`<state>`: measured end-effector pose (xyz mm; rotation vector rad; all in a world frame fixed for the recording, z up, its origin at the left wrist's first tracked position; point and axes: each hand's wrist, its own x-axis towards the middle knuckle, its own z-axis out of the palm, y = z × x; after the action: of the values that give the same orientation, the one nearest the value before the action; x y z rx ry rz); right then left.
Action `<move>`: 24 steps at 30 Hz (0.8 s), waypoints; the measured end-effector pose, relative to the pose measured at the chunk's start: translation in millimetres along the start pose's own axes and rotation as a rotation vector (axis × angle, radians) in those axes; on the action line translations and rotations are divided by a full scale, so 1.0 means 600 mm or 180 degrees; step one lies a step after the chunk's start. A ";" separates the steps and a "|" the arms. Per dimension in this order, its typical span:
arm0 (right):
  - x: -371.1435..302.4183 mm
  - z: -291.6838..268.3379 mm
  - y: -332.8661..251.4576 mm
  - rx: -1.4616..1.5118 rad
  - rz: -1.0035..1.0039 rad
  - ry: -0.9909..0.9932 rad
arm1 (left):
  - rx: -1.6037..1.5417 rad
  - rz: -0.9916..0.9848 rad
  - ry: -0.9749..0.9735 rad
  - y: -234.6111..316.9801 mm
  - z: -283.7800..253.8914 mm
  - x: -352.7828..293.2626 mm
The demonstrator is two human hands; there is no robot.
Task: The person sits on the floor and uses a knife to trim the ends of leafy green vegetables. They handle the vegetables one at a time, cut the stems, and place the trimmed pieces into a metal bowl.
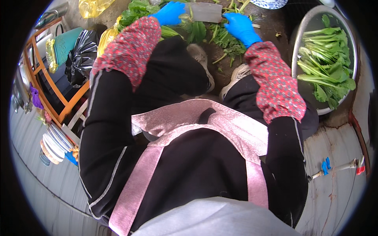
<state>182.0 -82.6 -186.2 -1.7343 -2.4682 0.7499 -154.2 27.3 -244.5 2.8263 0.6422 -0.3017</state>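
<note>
Both my hands wear blue gloves and are at the top of the head view, over the leafy greens on the ground. A cleaver (206,13) with a broad grey blade lies level between them. My right hand (242,29) is closed at the blade's right end; its fingers hide the handle. My left hand (169,13) is closed at the blade's left end, on a leafy green (196,32) whose pale stalk crosses the blade. More greens (136,12) lie heaped beyond my left hand. Loose leaves and stems (230,45) are scattered below the blade, near my right hand.
A metal basin (295,65) with leafy greens stands at the right. Yellow plastic bags (92,8) and a black bag (81,57) are at the left, by an orange frame (55,94). A blue-and-white dish (269,4) is at the top. A tap (342,167) is at lower right.
</note>
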 end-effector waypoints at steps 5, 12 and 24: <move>0.012 0.130 -0.132 0.0652 -0.0306 -0.0281 | -0.1220 -0.0073 -0.1313 0.015 -0.050 -0.071; 0.007 0.165 -0.198 0.1069 0.0239 -0.0068 | -0.1085 -0.0154 -0.1571 0.048 -0.056 -0.088; -0.015 0.097 0.051 -0.1150 0.0393 0.0021 | -0.3002 -0.1545 -0.0071 -0.035 -0.332 -0.178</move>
<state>195.0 -104.0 -247.3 -2.0105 -2.6411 0.3133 -228.1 55.8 -31.7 1.7541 1.1004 -0.0643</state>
